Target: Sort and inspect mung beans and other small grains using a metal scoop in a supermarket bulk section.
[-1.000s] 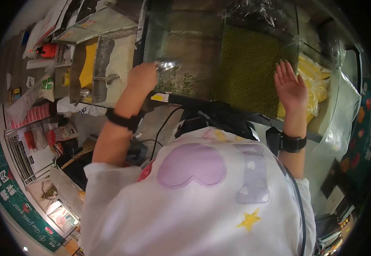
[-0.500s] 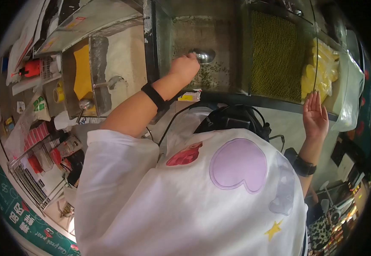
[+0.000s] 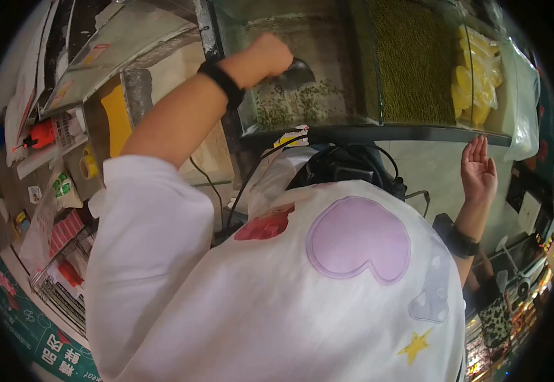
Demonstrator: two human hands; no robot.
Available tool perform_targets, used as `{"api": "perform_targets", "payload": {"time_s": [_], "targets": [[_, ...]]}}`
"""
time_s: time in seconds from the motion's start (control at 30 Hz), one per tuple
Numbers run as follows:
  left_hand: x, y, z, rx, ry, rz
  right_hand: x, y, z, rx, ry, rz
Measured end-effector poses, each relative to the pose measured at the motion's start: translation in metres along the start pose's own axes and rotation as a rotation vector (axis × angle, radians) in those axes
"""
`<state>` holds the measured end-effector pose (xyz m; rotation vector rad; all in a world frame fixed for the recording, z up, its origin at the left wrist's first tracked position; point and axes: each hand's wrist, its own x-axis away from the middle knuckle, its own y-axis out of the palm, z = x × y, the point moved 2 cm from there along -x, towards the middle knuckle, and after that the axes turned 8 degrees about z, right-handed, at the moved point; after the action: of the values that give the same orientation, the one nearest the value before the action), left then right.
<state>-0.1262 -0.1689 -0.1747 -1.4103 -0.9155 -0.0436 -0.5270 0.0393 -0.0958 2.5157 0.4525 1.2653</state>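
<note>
My left hand (image 3: pixel 265 56), wearing a black wristband, is closed around the handle end of a metal scoop (image 3: pixel 298 75). The scoop is inside a glass-sided bin (image 3: pixel 359 130), with its bowl turned partly away so I cannot see what it holds. Scattered green beans (image 3: pixel 289 105) lie on the bin's pale floor below it. To the right, another compartment is filled with small green beans (image 3: pixel 410 70). My right hand (image 3: pixel 479 172) is open, palm up, with fingertips at the bin's dark front edge, near yellow bagged packs (image 3: pixel 474 83).
A clear plastic bag (image 3: pixel 524 108) hangs over the right end. At left are a yellow sheet (image 3: pixel 115 118) in another bin, a yellow tape roll (image 3: pixel 89 163) and a wire rack (image 3: pixel 60 290). A black bag (image 3: pixel 344 167) and cables lie between my body and the bins.
My left hand has moved up and left with the scoop, which is now tilted differently. More green beans show spread over the bin floor. My right hand stays open at the edge.
</note>
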Motion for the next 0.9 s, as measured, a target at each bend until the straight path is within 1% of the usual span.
{"api": "perform_targets", "payload": {"time_s": [0.03, 0.07, 0.13, 0.17, 0.23, 0.27, 0.3, 0.37, 0.4, 0.43, 0.5, 0.53, 0.6, 0.63, 0.7, 0.73, 0.77, 0.83, 0.87, 0.9], "targets": [[-0.013, 0.0, 0.002, -0.07, 0.053, 0.012, -0.001, -0.004, -0.003, -0.001, -0.004, -0.019], [-0.023, -0.004, 0.003, -0.07, 0.062, 0.014, 0.0, -0.007, -0.005, -0.003, -0.01, -0.012], [-0.042, -0.01, 0.006, -0.211, 0.086, -0.135, 0.001, -0.014, -0.012, -0.023, -0.018, -0.008], [-0.052, -0.007, 0.007, -0.211, 0.095, -0.13, 0.002, -0.018, -0.016, -0.024, -0.026, -0.001], [-0.069, 0.006, 0.013, -0.293, 0.155, -0.243, 0.004, -0.028, -0.024, -0.022, -0.037, 0.019], [-0.074, 0.009, 0.018, -0.354, 0.152, -0.288, 0.003, -0.035, -0.028, -0.025, -0.043, 0.028], [-0.078, 0.012, 0.024, -0.358, 0.161, -0.285, 0.002, -0.043, -0.032, -0.047, -0.024, 0.021], [-0.087, 0.018, 0.032, -0.273, 0.144, -0.289, -0.003, -0.06, -0.04, -0.074, -0.006, 0.023], [-0.09, 0.02, 0.031, -0.276, 0.153, -0.29, -0.005, -0.068, -0.043, -0.098, 0.027, -0.018], [-0.096, 0.022, 0.027, -0.229, 0.151, -0.276, -0.007, -0.076, -0.046, -0.122, 0.059, -0.059], [-0.102, 0.024, 0.022, -0.129, 0.145, -0.248, -0.007, -0.083, -0.049, -0.127, 0.07, -0.053], [-0.102, 0.023, 0.02, -0.13, 0.15, -0.246, -0.008, -0.084, -0.05, -0.132, 0.084, -0.06], [-0.1, 0.016, 0.017, -0.137, 0.251, -0.215, -0.008, -0.086, -0.054, -0.135, 0.086, -0.07], [-0.102, 0.018, 0.014, -0.139, 0.259, -0.213, -0.007, -0.088, -0.055, -0.135, 0.092, -0.083], [-0.109, 0.03, 0.006, -0.075, 0.279, -0.148, -0.006, -0.089, -0.061, -0.129, 0.087, -0.087], [-0.111, 0.042, -0.002, 0.032, 0.295, 0.029, -0.006, -0.088, -0.064, -0.12, 0.089, -0.099], [-0.109, 0.039, -0.005, 0.032, 0.295, 0.032, -0.006, -0.084, -0.065, -0.12, 0.086, -0.101], [-0.101, 0.032, -0.011, 0.119, 0.259, 0.021, -0.005, -0.078, -0.065, -0.096, 0.017, 0.023], [-0.099, 0.035, -0.014, 0.182, 0.264, 0.066, -0.006, -0.077, -0.066, -0.096, 0.016, 0.018], [-0.098, 0.037, -0.016, 0.18, 0.26, 0.07, -0.008, -0.076, -0.065, -0.104, 0.044, -0.029]]}}
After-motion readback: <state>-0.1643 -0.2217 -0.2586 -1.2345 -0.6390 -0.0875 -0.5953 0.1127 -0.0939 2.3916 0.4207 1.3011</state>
